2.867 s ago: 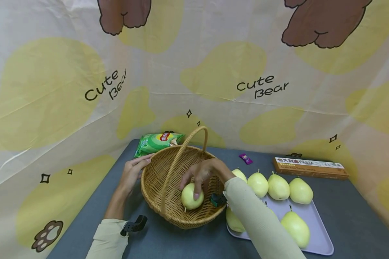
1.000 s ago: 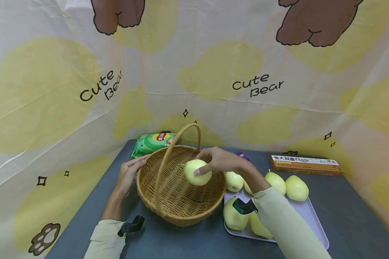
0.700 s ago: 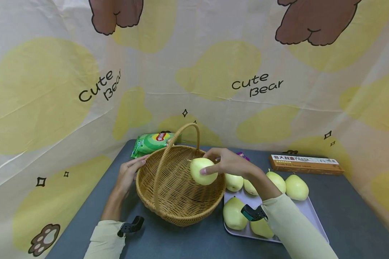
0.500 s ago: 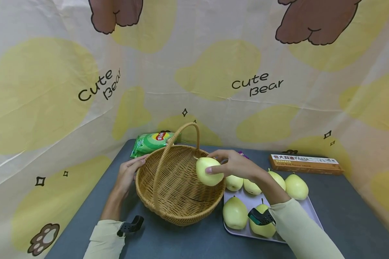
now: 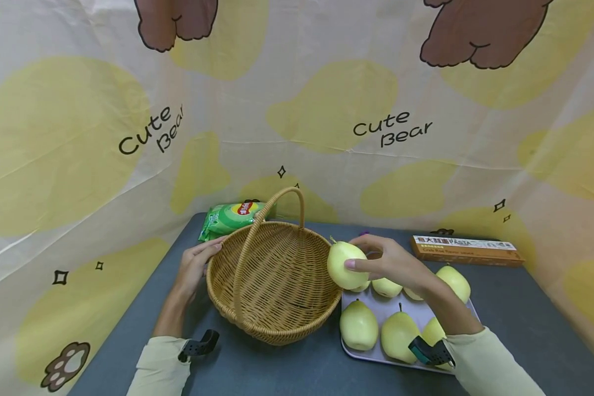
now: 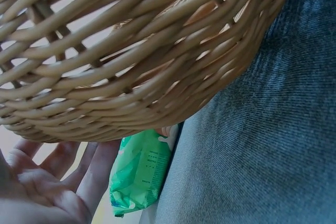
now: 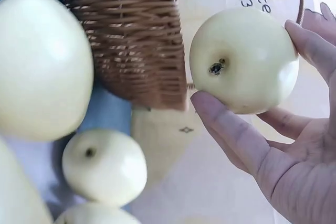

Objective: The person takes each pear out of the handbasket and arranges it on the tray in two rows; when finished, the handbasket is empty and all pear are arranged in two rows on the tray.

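Note:
My right hand pinches a pale yellow-green pear between thumb and fingers, at the right rim of the wicker basket. In the right wrist view, this pear is held up, its blossom end facing the camera. Inside the basket, which tilts towards me, no fruit is seen. My left hand touches the basket's left side. The left wrist view has its fairly straight fingers against the underside of the weave. Several more pears lie on a lilac tray to the right.
Behind the basket, a green chip bag lies at the table's back left corner. A brown pasta box lies along the back right. Most of a small purple packet is hidden by the right hand. A printed cloth hangs behind the table.
Earlier my right hand held the pear down inside the basket. It has lifted the pear and carried it right, to the rim beside the tray. The left hand stays on the basket.

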Tool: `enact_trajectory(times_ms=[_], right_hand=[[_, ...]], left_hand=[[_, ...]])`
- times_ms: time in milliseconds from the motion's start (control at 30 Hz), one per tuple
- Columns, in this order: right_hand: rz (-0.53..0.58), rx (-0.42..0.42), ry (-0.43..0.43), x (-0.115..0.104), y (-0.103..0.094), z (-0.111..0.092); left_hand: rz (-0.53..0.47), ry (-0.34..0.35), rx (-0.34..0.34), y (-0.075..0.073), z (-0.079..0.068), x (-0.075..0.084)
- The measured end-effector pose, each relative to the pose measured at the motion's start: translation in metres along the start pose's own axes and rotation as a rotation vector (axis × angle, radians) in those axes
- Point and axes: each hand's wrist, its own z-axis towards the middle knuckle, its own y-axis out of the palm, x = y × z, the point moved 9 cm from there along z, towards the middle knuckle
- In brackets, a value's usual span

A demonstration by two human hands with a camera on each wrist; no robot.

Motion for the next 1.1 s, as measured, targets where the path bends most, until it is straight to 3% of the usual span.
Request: enact_trajectory(times_ms=[400, 700, 1100], right_hand=[[-0.031, 0.103, 0.076, 0.031, -0.023, -0.03], [-0.051, 0.162, 0.064, 0.046, -0.036, -0.055], [-0.035, 0.26, 0.113, 0.07, -0.05, -0.085]], left_hand=[[-0.013, 0.005, -0.005, -0.001, 0.001, 0.0], [-0.023, 0.0, -0.012, 0.001, 0.0, 0.0], [-0.03, -0.012, -0.006, 0.002, 0.001, -0.003]])
